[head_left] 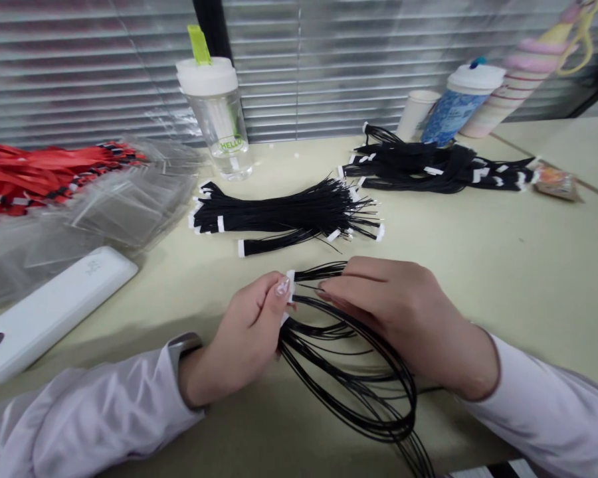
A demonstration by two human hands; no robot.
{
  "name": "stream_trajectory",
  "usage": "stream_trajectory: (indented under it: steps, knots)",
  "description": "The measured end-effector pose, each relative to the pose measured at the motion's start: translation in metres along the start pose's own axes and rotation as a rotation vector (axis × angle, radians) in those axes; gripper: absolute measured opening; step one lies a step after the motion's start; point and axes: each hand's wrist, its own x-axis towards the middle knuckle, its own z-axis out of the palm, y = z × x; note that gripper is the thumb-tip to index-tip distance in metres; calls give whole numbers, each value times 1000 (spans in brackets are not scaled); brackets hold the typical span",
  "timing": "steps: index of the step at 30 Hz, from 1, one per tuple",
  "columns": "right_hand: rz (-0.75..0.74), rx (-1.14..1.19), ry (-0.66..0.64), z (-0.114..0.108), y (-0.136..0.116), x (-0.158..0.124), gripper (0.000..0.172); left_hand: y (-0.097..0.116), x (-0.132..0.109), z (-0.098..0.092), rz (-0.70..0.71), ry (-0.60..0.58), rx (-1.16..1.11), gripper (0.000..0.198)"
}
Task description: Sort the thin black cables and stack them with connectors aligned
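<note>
Black wires (412, 398), clear HELLO bottle (214, 126)

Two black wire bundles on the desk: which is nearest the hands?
The centre bundle, lying just beyond the left hand and right hand. The other bundle sits farther back to the right, by the blue-patterned cup.
</note>
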Motion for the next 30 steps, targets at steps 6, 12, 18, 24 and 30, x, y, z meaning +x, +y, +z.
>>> stream_trajectory:
  steps: [6,12,18,24,30]
  knots:
    - [8,20,34,4,-2,3,20,6,1,-2,63,-88,136,30]
    - [37,-2,-40,6,-2,3,14,8,0,-4,31,-89,157,30]
    - [60,-294,181,-12,-6,0,23,8,5,0,-153,194,25,33]
    - [175,-504,315,-31,-16,-12,22,6,8,3,-214,222,-36,36]
    - [160,-327,-69,-26,-15,-17,29,6,9,2,-156,238,34,35]
